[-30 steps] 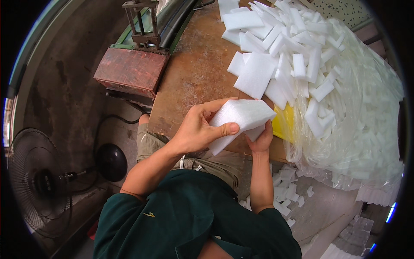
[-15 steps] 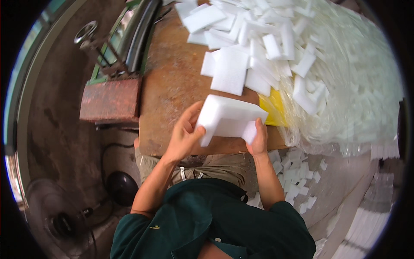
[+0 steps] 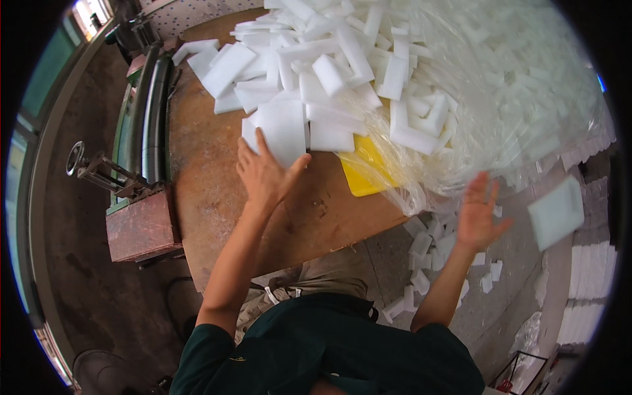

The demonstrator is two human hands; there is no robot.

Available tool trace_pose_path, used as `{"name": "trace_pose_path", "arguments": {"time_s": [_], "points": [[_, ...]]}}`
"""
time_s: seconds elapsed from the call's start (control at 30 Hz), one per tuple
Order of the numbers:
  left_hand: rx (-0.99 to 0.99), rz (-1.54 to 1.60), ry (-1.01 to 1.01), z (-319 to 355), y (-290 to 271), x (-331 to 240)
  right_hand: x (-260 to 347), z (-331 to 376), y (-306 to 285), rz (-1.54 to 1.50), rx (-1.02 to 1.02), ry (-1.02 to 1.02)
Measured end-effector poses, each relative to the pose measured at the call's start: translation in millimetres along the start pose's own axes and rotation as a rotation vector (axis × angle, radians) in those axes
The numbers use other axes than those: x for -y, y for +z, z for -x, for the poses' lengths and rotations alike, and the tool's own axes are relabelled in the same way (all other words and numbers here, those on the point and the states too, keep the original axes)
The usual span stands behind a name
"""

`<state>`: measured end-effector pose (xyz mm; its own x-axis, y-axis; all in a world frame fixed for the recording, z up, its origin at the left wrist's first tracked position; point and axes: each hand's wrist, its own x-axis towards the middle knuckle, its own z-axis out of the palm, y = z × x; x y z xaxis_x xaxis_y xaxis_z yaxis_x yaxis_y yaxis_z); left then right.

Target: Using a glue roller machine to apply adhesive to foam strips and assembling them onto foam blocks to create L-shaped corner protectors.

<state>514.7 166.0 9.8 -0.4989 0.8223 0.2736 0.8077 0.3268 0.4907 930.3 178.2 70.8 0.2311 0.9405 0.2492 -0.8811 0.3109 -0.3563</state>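
Note:
My left hand (image 3: 263, 174) reaches over the table with its fingers spread, the fingertips on a flat white foam sheet (image 3: 280, 128) at the near edge of a heap of foam pieces. Off to the right, my right hand (image 3: 477, 214) is open with nothing in it, fingers stretched out and palm showing. Farther right, apart from that hand, a white foam piece (image 3: 557, 214) appears over the floor side of the table; it looks to be in the air.
A brown wooden table (image 3: 204, 191) carries the foam heap (image 3: 342, 49), a yellow sheet (image 3: 368, 168) and a large clear plastic bag (image 3: 500, 105) of foam pieces. A roller machine (image 3: 155, 118) stands at the left. Small foam offcuts (image 3: 431, 243) litter the floor; white stacks (image 3: 589, 273) stand far right.
The foam piece held in both hands has been let go and is now far right. My right hand swung right and opened; my left went forward to the foam sheet. The view shifted.

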Motion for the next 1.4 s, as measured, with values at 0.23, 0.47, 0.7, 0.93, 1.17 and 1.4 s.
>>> {"name": "trace_pose_path", "arguments": {"time_s": [0.23,0.47,0.7,0.93,1.17,1.4], "points": [[0.064,-0.063,-0.098,-10,36,9,-216,-38,47,1.279,0.381,0.171],[0.359,-0.154,0.098,48,-63,91,-304,-134,64,1.915,0.568,-0.111],[0.611,-0.157,0.209,97,-104,145,-209,-297,-2,1.022,0.407,0.258],[0.492,-0.14,0.208,97,-87,142,-172,-306,3,-0.109,0.109,0.743],[0.502,-0.169,0.222,98,-98,156,-187,-259,53,-0.094,0.279,0.636],[-0.105,0.514,0.062,103,-122,121,-243,-76,80,-0.396,0.363,1.127]]}}
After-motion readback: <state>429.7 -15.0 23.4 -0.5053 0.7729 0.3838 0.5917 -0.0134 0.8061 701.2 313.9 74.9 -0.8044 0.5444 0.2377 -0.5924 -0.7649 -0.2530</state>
